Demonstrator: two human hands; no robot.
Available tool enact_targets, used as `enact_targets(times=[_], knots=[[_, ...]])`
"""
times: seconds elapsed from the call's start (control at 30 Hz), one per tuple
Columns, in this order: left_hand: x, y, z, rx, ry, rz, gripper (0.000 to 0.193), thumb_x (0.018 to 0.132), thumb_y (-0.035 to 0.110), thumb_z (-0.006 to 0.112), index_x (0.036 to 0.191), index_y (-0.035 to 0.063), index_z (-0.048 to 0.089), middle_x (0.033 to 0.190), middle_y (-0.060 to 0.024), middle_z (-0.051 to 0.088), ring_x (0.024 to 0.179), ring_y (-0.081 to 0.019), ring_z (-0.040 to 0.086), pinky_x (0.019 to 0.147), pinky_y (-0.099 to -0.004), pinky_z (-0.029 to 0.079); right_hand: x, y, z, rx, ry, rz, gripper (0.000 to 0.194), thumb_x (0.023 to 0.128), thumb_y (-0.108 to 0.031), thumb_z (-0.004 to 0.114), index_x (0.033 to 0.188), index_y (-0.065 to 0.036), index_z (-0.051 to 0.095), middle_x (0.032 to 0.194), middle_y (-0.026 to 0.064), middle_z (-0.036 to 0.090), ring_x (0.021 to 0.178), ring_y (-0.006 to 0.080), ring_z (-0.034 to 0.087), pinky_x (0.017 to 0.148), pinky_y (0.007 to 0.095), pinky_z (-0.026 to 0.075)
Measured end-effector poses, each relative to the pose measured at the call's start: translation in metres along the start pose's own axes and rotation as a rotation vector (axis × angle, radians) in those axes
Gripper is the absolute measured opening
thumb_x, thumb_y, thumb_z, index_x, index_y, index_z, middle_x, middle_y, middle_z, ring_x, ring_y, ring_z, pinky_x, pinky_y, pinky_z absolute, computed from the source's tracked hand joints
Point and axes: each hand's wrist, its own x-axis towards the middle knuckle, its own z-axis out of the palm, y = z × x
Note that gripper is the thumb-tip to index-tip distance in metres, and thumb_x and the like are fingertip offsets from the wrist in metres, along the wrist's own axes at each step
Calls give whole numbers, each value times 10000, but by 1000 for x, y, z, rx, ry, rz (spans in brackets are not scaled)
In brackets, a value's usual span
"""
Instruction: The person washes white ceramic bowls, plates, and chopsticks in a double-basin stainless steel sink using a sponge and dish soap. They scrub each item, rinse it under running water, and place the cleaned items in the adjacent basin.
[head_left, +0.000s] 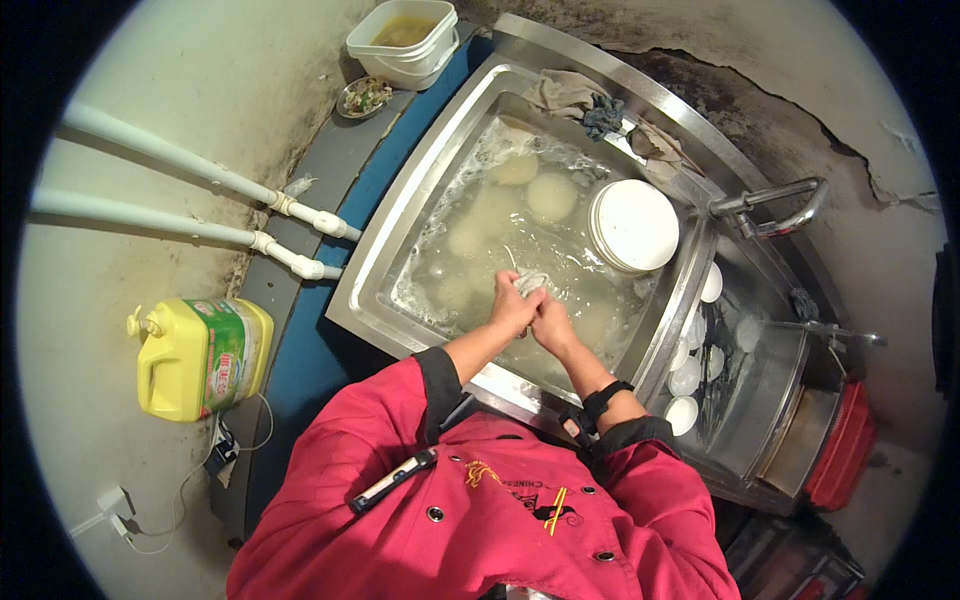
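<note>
Both hands are together just above the cloudy, foamy water (480, 232) of a stainless steel sink basin (386, 217). My left hand (513, 306) grips a light grey wet cloth (532, 282), whose bunched end shows past the fingers. Pressed against it, my right hand (552, 322) is closed on the same cloth; its fingers are partly hidden. Several pale round dishes (551, 196) lie under the water, their outlines blurred. A stack of white plates (637, 225) stands at the basin's right side, partly above the water.
Rumpled cloths (566, 94) lie on the sink's back ledge, near a metal faucet (780, 206). Small white bowls (682, 415) sit in the right basin. A white bucket (405, 45), a dish of scraps (364, 97) and a yellow detergent jug (206, 360) stand at the left.
</note>
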Motion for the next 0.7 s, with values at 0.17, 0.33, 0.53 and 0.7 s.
enact_targets(times=[0.17,0.33,0.53,0.7], knots=[[23,-15,-8,-367,-244,-193,443,741,43,643,1155,-4,493,985,-110,591,845,-197,597,700,-333,504,-26,-17,-15,-142,105,-265,150,827,-130,544,939,-35,574,846,218,608,795,402,591,691,444,473],[14,13,-24,69,-610,14,348,718,-67,592,1046,47,602,918,-56,637,841,-165,613,698,-306,493,-20,-3,-53,-394,330,-451,309,776,-174,643,1048,-56,559,876,157,620,919,342,588,910,468,390],[34,8,-23,879,-767,529,386,625,12,620,980,160,657,940,-118,653,843,-335,607,724,-390,485,-2,23,-42,-604,-223,-208,324,822,-318,619,1024,-71,560,856,168,640,891,354,605,950,523,364],[55,-24,-26,888,-447,385,358,658,12,617,984,153,663,935,-119,656,860,-320,617,738,-387,488,6,45,-19,-402,-162,-103,314,864,-332,581,827,-22,606,739,204,612,738,377,605,669,446,458]])
